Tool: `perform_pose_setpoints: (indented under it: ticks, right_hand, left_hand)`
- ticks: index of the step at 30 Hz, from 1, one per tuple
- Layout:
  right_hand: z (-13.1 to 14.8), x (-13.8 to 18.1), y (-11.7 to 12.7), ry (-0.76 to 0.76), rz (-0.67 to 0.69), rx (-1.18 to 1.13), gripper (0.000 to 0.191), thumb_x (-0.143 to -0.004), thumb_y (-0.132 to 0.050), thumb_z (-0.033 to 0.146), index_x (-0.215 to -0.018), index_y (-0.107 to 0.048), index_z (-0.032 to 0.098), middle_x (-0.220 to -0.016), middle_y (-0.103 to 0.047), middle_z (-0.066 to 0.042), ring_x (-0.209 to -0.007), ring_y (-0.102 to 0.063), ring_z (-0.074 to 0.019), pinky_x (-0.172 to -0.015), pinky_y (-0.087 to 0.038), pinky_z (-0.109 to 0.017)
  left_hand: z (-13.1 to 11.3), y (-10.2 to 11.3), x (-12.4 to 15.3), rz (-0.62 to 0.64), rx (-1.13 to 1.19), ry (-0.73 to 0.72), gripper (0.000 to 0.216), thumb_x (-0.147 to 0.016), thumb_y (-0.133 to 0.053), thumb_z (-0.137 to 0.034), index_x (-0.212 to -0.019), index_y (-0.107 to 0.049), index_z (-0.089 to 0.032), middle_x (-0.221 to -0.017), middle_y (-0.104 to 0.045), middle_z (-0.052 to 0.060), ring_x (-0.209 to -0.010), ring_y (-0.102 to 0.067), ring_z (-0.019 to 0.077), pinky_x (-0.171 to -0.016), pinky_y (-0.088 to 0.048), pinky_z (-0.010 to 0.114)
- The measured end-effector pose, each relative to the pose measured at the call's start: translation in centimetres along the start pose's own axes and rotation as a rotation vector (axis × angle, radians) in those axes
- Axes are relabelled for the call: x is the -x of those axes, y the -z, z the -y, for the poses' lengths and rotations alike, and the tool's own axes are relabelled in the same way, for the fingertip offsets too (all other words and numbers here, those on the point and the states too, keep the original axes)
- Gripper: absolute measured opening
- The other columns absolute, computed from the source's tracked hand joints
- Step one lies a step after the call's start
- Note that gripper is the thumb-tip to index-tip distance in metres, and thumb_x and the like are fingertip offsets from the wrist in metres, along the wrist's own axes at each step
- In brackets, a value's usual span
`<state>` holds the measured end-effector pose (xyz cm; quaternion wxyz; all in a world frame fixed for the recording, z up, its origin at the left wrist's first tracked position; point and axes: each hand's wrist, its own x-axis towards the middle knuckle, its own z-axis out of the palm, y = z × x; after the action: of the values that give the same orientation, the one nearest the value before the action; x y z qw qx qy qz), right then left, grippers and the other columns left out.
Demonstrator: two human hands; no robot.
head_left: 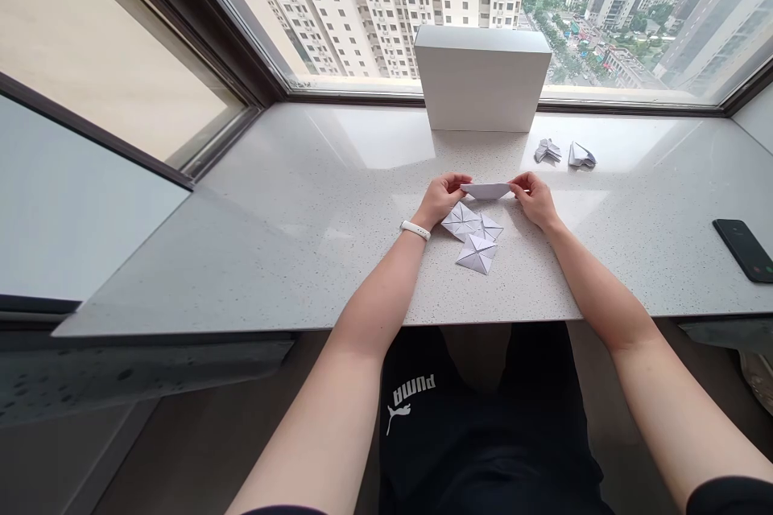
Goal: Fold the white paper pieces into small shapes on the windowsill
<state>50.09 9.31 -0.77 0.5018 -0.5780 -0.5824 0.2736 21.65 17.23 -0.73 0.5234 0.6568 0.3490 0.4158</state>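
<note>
A small folded white paper piece [485, 191] is held just above the speckled stone counter [290, 233]. My left hand [444, 197] pinches its left tip and my right hand [535, 197] pinches its right tip. A white band sits on my left wrist. Directly below the held piece lie three flat folded paper squares with creases [474, 237], partly overlapping. The nearest of them touches my left hand's edge.
A white box [481, 80] stands upright at the back against the window. Two finished folded paper shapes [564, 153] lie to its right. A dark phone [744, 249] lies at the counter's right. The counter's front edge runs just before my lap.
</note>
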Motion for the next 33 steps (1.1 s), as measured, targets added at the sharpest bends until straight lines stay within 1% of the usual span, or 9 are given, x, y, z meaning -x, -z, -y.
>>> perform_pose_setpoints:
  ticks: [5, 8, 11, 13, 17, 19, 23, 30, 33]
  right_hand:
    - [0.09, 0.15, -0.02, 0.023, -0.024, 0.020, 0.036, -0.100, -0.081, 0.065, -0.104, -0.076, 0.029, -0.112, -0.089, -0.008, -0.103, -0.079, -0.0292, -0.105, -0.068, -0.053]
    - [0.18, 0.24, -0.02, 0.038, -0.043, 0.034, 0.038, -0.102, -0.080, 0.066, -0.104, -0.076, 0.029, -0.113, -0.090, -0.009, -0.103, -0.079, -0.0295, -0.105, -0.068, -0.053]
    - [0.19, 0.25, -0.03, 0.046, -0.053, 0.047, 0.038, -0.103, -0.080, 0.067, -0.104, -0.076, 0.029, -0.114, -0.089, -0.009, -0.103, -0.080, -0.0302, -0.105, -0.068, -0.054]
    - [0.18, 0.22, -0.04, 0.048, -0.052, 0.050, 0.039, -0.103, -0.079, 0.068, -0.104, -0.075, 0.029, -0.114, -0.089, -0.010, -0.104, -0.080, -0.0303, -0.105, -0.068, -0.053]
    - [0.25, 0.20, -0.02, 0.058, -0.049, 0.051, 0.036, -0.102, -0.080, 0.065, -0.105, -0.076, 0.029, -0.113, -0.089, -0.010, -0.104, -0.081, -0.0307, -0.107, -0.069, -0.055]
    - [0.33, 0.22, 0.01, 0.064, -0.053, 0.048, 0.035, -0.101, -0.080, 0.063, -0.104, -0.077, 0.029, -0.111, -0.089, -0.009, -0.105, -0.082, -0.0316, -0.107, -0.069, -0.056]
    - [0.50, 0.28, 0.09, 0.073, -0.050, 0.047, 0.033, -0.099, -0.082, 0.061, -0.103, -0.078, 0.029, -0.111, -0.089, -0.009, -0.105, -0.083, -0.0319, -0.104, -0.072, -0.057]
    - [0.70, 0.41, 0.17, 0.102, 0.010, 0.084, 0.023, -0.100, -0.076, 0.051, -0.103, -0.077, 0.028, -0.116, -0.088, -0.011, -0.106, -0.084, -0.0317, -0.100, -0.074, -0.055]
    - [0.75, 0.49, 0.26, 0.102, 0.017, 0.109, 0.021, -0.101, -0.079, 0.049, -0.106, -0.077, 0.029, -0.120, -0.088, -0.011, -0.109, -0.084, -0.0323, -0.100, -0.075, -0.055]
  left_hand:
    - [-0.18, 0.12, 0.21, 0.014, -0.032, -0.002, 0.037, -0.091, -0.088, -0.019, -0.129, -0.085, -0.018, -0.138, -0.090, 0.017, -0.125, -0.088, 0.0306, -0.116, -0.075, 0.051]
    - [-0.51, 0.32, 0.43, 0.035, -0.079, -0.016, 0.050, -0.086, -0.086, -0.015, -0.136, -0.084, -0.017, -0.145, -0.087, 0.018, -0.132, -0.086, 0.0323, -0.118, -0.073, 0.051]
    - [-0.84, 0.47, 0.59, 0.075, -0.101, -0.024, 0.057, -0.083, -0.085, -0.015, -0.139, -0.083, -0.019, -0.150, -0.085, 0.018, -0.136, -0.084, 0.0341, -0.115, -0.074, 0.048]
    - [-0.96, 0.45, 0.63, 0.072, -0.116, -0.029, 0.052, -0.084, -0.085, -0.017, -0.137, -0.084, -0.020, -0.149, -0.086, 0.017, -0.134, -0.085, 0.0336, -0.114, -0.074, 0.047]
    - [-0.91, 0.20, 0.60, 0.004, -0.156, -0.028, 0.030, -0.094, -0.080, -0.020, -0.123, -0.085, -0.019, -0.133, -0.090, 0.015, -0.120, -0.087, 0.0297, -0.113, -0.073, 0.048]
    - [-0.84, 0.09, 0.56, -0.012, -0.149, -0.024, 0.024, -0.096, -0.078, -0.019, -0.119, -0.086, -0.020, -0.129, -0.091, 0.014, -0.116, -0.087, 0.0282, -0.112, -0.073, 0.047]
    - [-0.75, -0.05, 0.47, -0.042, -0.138, -0.008, 0.021, -0.097, -0.076, -0.018, -0.116, -0.086, -0.020, -0.122, -0.092, 0.012, -0.110, -0.087, 0.0270, -0.109, -0.073, 0.046]
    - [-0.72, -0.23, 0.38, -0.072, -0.156, -0.024, 0.019, -0.097, -0.077, -0.016, -0.113, -0.087, -0.019, -0.123, -0.092, 0.013, -0.113, -0.087, 0.0276, -0.109, -0.072, 0.045]
    - [-0.68, -0.24, 0.39, -0.074, -0.163, -0.024, 0.019, -0.098, -0.076, -0.016, -0.113, -0.087, -0.019, -0.122, -0.092, 0.013, -0.111, -0.087, 0.0272, -0.107, -0.072, 0.044]
